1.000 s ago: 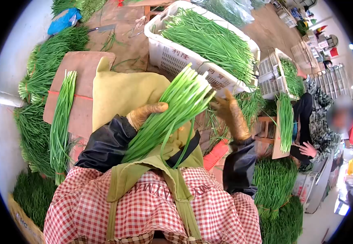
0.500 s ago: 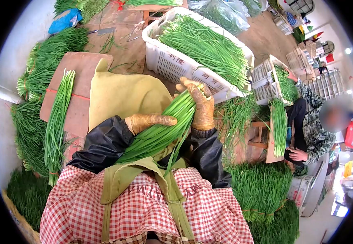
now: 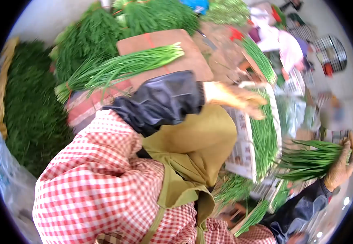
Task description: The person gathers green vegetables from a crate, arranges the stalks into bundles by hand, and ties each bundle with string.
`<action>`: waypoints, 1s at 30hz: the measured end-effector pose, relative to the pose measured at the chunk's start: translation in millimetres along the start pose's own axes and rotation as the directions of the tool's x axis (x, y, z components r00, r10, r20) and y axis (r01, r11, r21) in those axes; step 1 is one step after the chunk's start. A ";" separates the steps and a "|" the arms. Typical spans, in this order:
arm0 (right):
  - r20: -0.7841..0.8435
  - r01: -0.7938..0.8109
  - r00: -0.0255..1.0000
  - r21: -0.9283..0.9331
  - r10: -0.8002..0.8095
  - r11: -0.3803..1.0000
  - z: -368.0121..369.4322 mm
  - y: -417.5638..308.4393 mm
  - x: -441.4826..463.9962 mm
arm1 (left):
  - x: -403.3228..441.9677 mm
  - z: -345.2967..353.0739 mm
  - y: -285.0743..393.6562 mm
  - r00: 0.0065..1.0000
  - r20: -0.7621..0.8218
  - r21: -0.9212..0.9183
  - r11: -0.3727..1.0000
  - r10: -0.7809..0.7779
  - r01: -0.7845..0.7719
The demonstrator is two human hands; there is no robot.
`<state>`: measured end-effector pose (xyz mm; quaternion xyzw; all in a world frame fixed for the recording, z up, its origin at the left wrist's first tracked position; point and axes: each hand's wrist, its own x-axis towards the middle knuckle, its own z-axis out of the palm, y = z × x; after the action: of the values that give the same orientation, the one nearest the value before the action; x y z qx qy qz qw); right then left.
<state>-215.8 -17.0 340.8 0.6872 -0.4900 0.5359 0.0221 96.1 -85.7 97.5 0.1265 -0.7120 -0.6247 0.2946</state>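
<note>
My right hand [image 3: 341, 166], in a soiled glove, is closed around a bunch of green chives [image 3: 312, 160] at the far right. The leaves hang out toward the left. My left hand [image 3: 237, 97], smeared by motion, stretches over the edge of the white plastic crate [image 3: 240, 156] with its fingers extended and nothing visible in them. Inside the crate lie more loose chives [image 3: 264, 140]. Behind my left forearm, a bundle of chives [image 3: 132, 65] rests across a brown padded board [image 3: 199, 61] with a red string on it.
Tied bundles of chives [image 3: 89, 40] are piled along the back wall. A darker green heap [image 3: 30, 105] fills the left side. A knife [image 3: 207, 40] lies on the floor beyond the board. Clear plastic bags [image 3: 292, 114] stand past the crate.
My view has swung left. My right hand has carried the chives from my lap out to the far right. The left hand has let go of them and reached toward the crate.
</note>
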 end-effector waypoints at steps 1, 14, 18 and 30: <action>0.059 0.064 0.996 -0.050 -0.061 0.997 34.2 -26.6 4.3 | 10.9 -9.7 12.6 0.985 -0.101 -0.019 0.990 0.136 -0.139; 0.556 -0.386 0.829 0.642 -0.057 0.662 358.0 -119.6 -144.6 | -173.7 -39.8 -8.5 0.966 -0.242 -0.956 0.192 -0.088 -0.222; 0.737 -0.737 0.636 0.491 0.229 0.465 350.5 -76.6 -211.5 | -215.0 29.2 -74.2 0.974 -0.168 -0.846 0.529 -0.150 -0.064; 0.692 -0.768 0.595 0.639 0.409 0.037 474.4 2.7 -156.2 | -310.3 -85.6 -77.3 0.715 -0.227 -0.743 0.593 -0.661 0.311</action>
<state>129.9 -180.5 19.6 0.3759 -0.3394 0.5442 -0.6688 377.5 0.2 -54.2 0.3622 -0.2817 -0.8375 0.2968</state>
